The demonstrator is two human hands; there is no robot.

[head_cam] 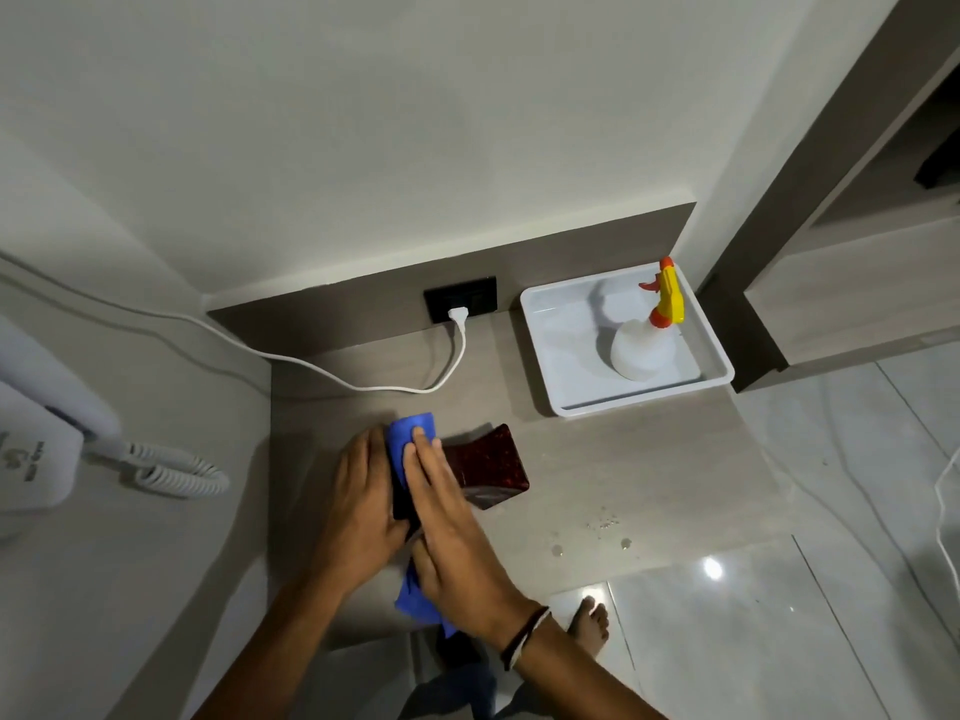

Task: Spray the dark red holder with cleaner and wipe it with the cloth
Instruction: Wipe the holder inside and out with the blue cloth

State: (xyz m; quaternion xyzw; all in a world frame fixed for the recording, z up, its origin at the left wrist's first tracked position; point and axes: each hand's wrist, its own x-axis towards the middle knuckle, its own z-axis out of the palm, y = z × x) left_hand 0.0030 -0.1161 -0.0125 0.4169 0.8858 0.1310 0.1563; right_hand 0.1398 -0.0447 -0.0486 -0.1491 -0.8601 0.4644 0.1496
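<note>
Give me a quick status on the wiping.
Left hand steadies holder. Right hand presses blue cloth on it. Spray bottle parked in tray. Nothing blocking.

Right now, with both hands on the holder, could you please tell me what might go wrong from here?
1. The holder lies near the counter's front edge; a hard wipe with the cloth might push it off.
2. Droplets on the counter could make it slide.
3. The left hand only steadies one side while the right hand presses, so the holder may twist away.
</note>
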